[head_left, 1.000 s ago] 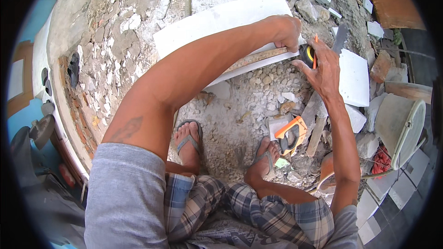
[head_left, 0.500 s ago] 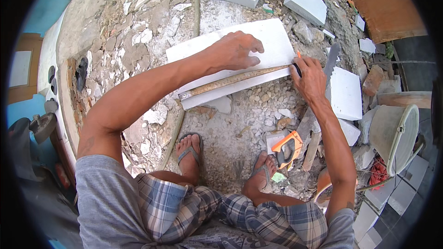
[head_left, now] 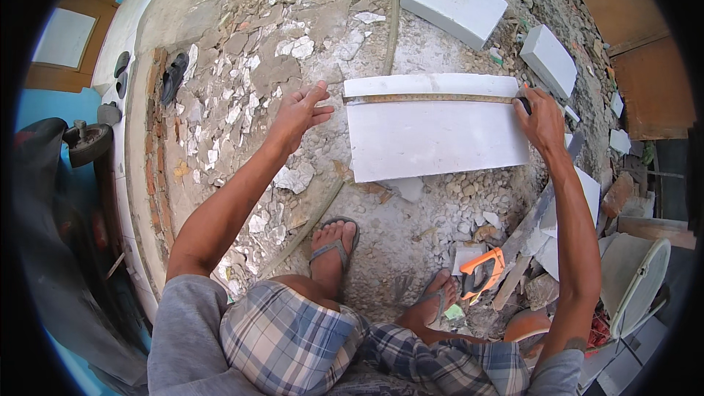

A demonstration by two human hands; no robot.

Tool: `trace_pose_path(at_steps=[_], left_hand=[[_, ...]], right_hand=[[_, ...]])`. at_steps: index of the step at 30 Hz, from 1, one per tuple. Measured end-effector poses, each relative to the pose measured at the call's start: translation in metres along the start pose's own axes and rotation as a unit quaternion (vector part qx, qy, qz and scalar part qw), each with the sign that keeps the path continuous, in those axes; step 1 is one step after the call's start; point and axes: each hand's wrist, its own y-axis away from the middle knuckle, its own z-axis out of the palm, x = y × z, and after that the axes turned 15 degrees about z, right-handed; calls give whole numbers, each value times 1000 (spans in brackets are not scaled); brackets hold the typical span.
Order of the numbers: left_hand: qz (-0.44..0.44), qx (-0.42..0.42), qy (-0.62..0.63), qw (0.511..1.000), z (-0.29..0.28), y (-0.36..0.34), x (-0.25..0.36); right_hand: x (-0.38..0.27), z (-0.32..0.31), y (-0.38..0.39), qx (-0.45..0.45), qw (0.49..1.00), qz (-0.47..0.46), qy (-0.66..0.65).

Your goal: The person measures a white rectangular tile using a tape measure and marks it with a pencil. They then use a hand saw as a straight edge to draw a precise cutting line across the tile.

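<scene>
A white rectangular building block (head_left: 440, 139) lies on the rubble in front of me. A yellowish, worn tape measure (head_left: 433, 98) stretches lengthwise over it, near its far edge. My right hand (head_left: 543, 121) is closed at the block's right end, gripping the tape measure's dark end; a small orange tip of something pokes out by the fingers. My left hand (head_left: 299, 116) hovers just off the block's left end, fingers apart and holding nothing. An orange-handled hand saw (head_left: 493, 268) leans beside my right foot, its blade running up behind my right forearm.
Two more white blocks, one large (head_left: 453, 4) and one smaller (head_left: 548, 61), lie beyond. A hose (head_left: 391, 22) crosses the rubble. At the right stand a pale bucket (head_left: 636, 282) and wooden boards (head_left: 653, 84). Dark sandals (head_left: 174, 77) lie at the left.
My left hand has moved from above the block to beyond its left end. The tape measure now lies near the block's far edge instead of its near edge. The view has shifted.
</scene>
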Motion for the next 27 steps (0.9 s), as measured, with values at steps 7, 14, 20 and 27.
trace_pose_path(at_steps=[7,14,20,27], left_hand=[[87,-26,-22,996,23,-12,-10],[98,7,-52,994,27,-12,-6],[116,-18,-88,989,32,-11,-8],[149,-2,-139,979,30,-5,-13]], right_hand=[[6,18,-25,-5,1000,-15,-2],[1,20,-30,-38,999,1,-19],[4,19,-26,-13,1000,-13,6],[5,19,-33,-40,998,-28,42]])
